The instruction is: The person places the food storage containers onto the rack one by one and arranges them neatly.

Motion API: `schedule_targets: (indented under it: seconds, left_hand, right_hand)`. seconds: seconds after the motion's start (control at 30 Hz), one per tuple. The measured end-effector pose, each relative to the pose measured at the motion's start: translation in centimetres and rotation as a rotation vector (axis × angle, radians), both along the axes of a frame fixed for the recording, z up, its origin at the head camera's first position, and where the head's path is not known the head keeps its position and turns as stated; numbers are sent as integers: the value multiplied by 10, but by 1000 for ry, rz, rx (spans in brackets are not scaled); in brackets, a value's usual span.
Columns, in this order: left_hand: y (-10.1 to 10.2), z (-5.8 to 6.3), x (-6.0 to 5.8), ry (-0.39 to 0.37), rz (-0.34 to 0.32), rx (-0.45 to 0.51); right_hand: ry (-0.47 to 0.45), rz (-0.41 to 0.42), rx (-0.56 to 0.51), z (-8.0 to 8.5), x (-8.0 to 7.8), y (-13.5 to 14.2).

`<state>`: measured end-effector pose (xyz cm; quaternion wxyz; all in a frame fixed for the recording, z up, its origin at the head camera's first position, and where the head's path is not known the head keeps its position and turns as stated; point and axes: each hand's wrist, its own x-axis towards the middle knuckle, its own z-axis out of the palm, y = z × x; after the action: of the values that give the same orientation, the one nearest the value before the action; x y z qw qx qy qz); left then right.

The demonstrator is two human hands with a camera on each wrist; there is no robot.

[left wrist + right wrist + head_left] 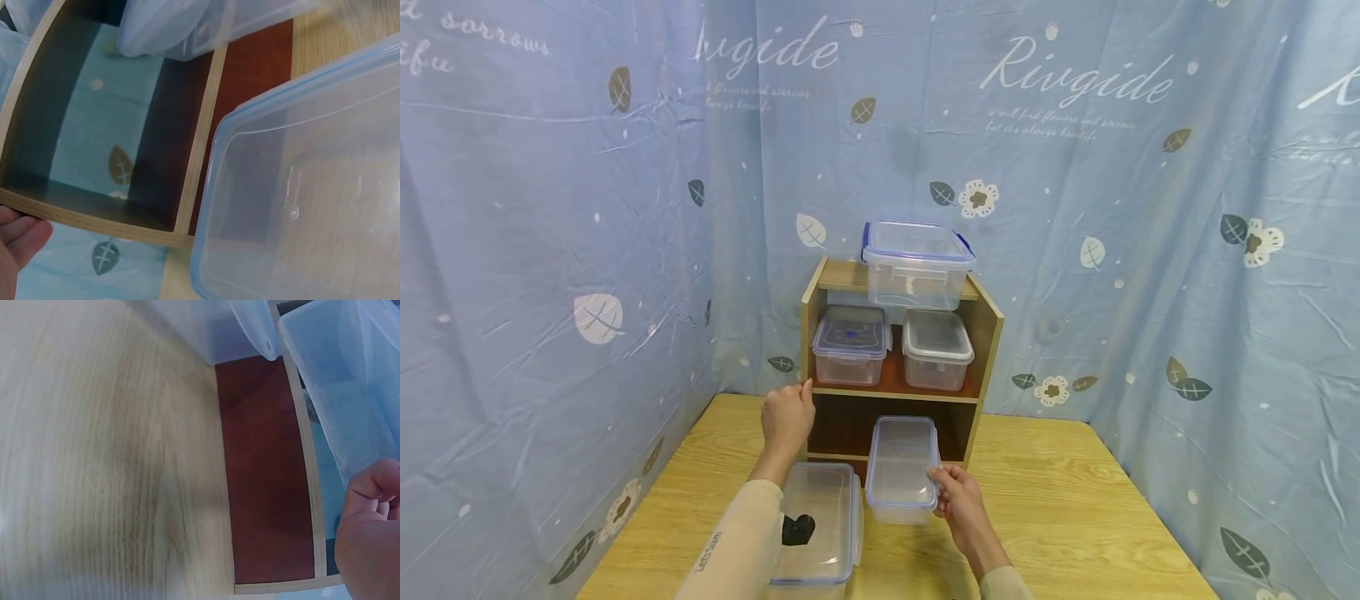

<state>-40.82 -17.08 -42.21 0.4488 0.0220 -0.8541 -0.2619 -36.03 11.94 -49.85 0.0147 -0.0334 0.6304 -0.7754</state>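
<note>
My right hand [958, 504] grips the right side of a clear plastic food container [902, 462] with a pale blue rim. The container is held tilted in front of the lower opening of a small wooden shelf [987, 342]. In the right wrist view, the curled fingers [369, 487] are at the end of the container [340, 387]. My left hand [787, 417] holds the front edge of the shelf's left side panel. The left wrist view shows its fingers [28, 240] against the panel's outer face; the thumb is hidden there.
A larger clear container [820, 500] stands on the wooden table [1060, 500], partly behind my left sleeve. Two lidded containers [850, 346] [937, 350] occupy the middle shelf level. Another box [917, 262] with blue clips sits on top. Patterned curtains [1075, 208] surround the table.
</note>
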Motion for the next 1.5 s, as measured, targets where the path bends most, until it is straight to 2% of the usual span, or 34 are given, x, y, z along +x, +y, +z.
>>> schedule_targets:
  seconds: [0.27,0.53,0.7,0.8,0.93,1.03,1.13,1.27,1.33,1.43,1.5]
  left_hand:
    - [2,-6,-2,16,1,5]
    - [2,-4,-2,31,13,9]
    - [0,-4,-2,25,16,4]
    - [-1,-4,-2,23,18,1]
    - [-2,-3,-1,28,18,5]
    - [-2,-2,-1,27,20,9]
    - [-2,-2,-2,16,25,10]
    - [-1,-3,-4,8,25,12]
    - [-1,-3,-4,12,24,15]
    - [-1,-4,-5,25,27,15]
    - [-1,-4,-5,36,25,10]
  right_hand:
    - [-19,12,-9,-5,-10,-4]
    - [-41,43,-59,5,-18,-10]
    - [8,56,-45,3,-18,-10]
    - [69,8,-7,1,-15,-14]
    - [201,-124,146,-4,-12,-23]
    - [320,-207,340,-6,-10,-31]
    - [420,-252,507,-6,-8,-37]
    - [488,-257,643,-4,-7,-43]
    - [503,-234,688,-3,-8,-45]
    - [487,-163,727,-2,-9,-48]
    - [461,-88,722,0,-10,-49]
